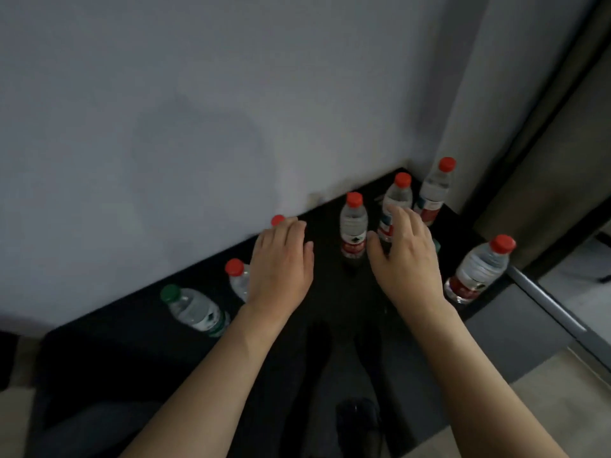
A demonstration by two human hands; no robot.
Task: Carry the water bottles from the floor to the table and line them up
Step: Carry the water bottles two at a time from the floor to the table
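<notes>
Standing along the wall on the black table (330, 305), the bottles (353, 226) make a rough row, so they look nearly lined up. The left hand (281, 262) hovers flat with fingers together over a red-capped bottle (277, 220). The right hand (405, 249) reaches with loose fingers beside another bottle (396, 196), maybe to straighten it. The green-capped bottle (193, 310) leans.

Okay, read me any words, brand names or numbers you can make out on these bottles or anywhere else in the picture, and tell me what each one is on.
No text can be read here.
Red-capped bottles: red and white labels with a dark emblem, print too blurred to read.
Green-capped bottle: green and white label, print too blurred to read.
Wall and black table: no writing or signs visible.
</notes>
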